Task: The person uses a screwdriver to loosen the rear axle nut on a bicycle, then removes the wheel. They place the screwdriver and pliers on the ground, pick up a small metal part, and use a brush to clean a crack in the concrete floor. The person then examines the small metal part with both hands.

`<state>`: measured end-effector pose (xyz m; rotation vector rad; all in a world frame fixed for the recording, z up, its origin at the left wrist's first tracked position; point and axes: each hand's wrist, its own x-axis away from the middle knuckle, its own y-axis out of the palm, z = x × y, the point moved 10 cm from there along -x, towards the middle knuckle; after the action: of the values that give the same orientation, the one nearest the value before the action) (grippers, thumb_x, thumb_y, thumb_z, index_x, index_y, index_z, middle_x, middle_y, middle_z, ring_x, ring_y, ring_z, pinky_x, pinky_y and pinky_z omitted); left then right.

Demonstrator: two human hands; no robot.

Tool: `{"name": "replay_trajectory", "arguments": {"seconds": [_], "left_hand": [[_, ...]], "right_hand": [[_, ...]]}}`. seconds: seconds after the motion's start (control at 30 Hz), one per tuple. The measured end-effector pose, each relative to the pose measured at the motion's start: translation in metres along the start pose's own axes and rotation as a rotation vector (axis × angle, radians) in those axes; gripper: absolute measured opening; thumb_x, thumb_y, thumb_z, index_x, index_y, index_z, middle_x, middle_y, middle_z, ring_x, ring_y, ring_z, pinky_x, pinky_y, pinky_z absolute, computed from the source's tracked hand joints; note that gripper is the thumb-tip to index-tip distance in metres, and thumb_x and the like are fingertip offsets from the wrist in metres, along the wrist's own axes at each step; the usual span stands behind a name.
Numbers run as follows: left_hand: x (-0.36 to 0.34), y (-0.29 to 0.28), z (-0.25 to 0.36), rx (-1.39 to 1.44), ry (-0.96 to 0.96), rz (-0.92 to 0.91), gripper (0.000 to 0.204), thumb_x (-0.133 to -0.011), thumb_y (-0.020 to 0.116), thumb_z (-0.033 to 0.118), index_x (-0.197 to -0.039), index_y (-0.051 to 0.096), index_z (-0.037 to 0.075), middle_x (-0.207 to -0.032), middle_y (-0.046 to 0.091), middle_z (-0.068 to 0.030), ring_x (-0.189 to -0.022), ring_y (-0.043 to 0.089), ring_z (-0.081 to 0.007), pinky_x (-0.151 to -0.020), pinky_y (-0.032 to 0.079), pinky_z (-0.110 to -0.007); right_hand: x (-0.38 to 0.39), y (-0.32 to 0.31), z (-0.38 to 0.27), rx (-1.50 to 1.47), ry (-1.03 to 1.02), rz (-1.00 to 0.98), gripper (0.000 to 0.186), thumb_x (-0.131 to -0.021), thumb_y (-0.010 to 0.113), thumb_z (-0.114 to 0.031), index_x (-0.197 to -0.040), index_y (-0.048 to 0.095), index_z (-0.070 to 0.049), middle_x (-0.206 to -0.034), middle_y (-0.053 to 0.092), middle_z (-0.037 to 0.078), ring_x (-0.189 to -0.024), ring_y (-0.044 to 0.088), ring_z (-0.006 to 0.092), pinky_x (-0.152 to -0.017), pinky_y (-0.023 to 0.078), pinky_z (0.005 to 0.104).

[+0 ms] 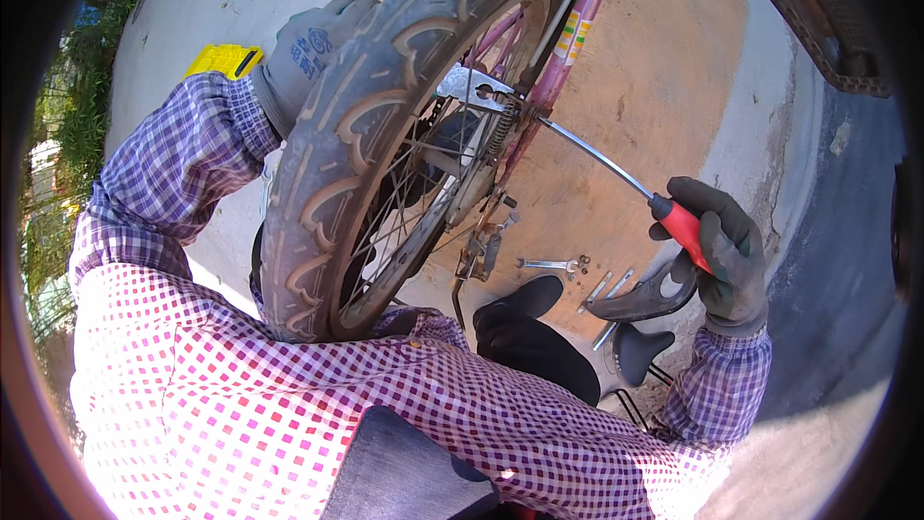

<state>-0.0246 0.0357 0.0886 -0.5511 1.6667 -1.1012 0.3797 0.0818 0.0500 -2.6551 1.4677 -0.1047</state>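
A bicycle wheel [351, 116] with a dusty, worn tyre stands upright before me, its spokes and hub seen from the side. My left hand [313, 53], in a grey glove, grips the tyre from its left; the fingertips are partly hidden behind the rubber. In my gloved right hand [727, 250] is a screwdriver [681, 231] with a red handle and black collar. Its long metal shaft slants up left, the tip at or close to the axle area beside the pink frame tube [568, 43]. A coil spring [500, 127] and silver plate [469, 84] sit by the hub.
On the ground lie a wrench [547, 264], several small nuts [580, 265], and a dark curved part [647, 301]. A bicycle saddle [637, 351] lies near my right forearm. A yellow object [223, 61] is behind my left hand; a dark crate-like item [818, 24] stands far right.
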Motion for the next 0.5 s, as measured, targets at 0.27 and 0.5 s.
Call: {"name": "replay_trajectory", "arguments": {"seconds": [0.27,0.5], "left_hand": [[0.042,-0.011,-0.007,-0.492,0.074,0.002,0.06,-0.084,0.077,0.038,-0.137,0.055,0.018,-0.111,0.062,-0.0084,-0.1,0.065,-0.0262,-0.071,0.06,-0.041],[0.058,-0.003,-0.031,-0.353,0.094,-0.034,0.069,-0.078,0.085,0.034,-0.136,0.051,0.021,-0.111,0.062,-0.0072,-0.1,0.065,-0.0264,-0.07,0.059,-0.041]], "right_hand": [[-0.005,0.065,0.042,0.237,0.188,0.005,0.045,-0.094,0.067,-0.028,-0.127,0.068,0.003,-0.083,0.068,0.009,-0.056,0.056,0.0094,-0.049,0.042,0.0249],[0.026,0.129,-0.022,1.05,-0.823,0.33,0.05,-0.077,0.071,0.009,-0.126,0.07,-0.005,-0.094,0.067,0.014,-0.08,0.066,0.0209,-0.065,0.052,0.0339]]}}
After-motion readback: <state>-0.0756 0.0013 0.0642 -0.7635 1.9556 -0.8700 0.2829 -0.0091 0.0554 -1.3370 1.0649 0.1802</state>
